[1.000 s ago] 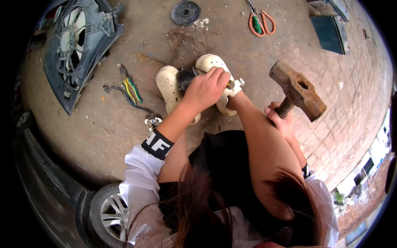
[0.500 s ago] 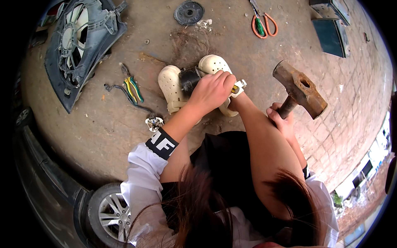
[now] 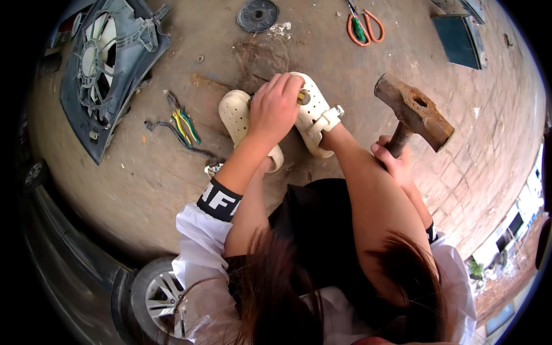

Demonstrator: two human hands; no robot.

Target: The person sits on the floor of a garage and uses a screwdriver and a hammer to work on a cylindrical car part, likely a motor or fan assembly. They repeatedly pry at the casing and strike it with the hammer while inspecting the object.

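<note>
My left hand (image 3: 275, 112) is closed over a tool with a yellow-and-dark handle end (image 3: 303, 98), which sticks out past the fingers; the rest is hidden, so its kind is unclear. The hand hovers between two cream clogs (image 3: 312, 109), worn on my feet. Whatever lies beneath that hand is covered by it. Beside my right knee, my right hand (image 3: 395, 164) grips the short handle of a rusty sledgehammer (image 3: 409, 106), its heavy head raised upward and well apart from the left hand.
Pliers (image 3: 184, 126) with yellow-green handles lie left of my feet, beside a dark cable. Orange-handled scissors (image 3: 376, 29) and a round black disc (image 3: 257, 15) are farther off. A fan shroud (image 3: 106, 75) stands at far left; a car wheel (image 3: 164, 299) is near left.
My left hand has moved up and left with the tool, turning it. The black cylinder seen between the clogs is now covered. My right hand still holds the sledgehammer, slightly higher.
</note>
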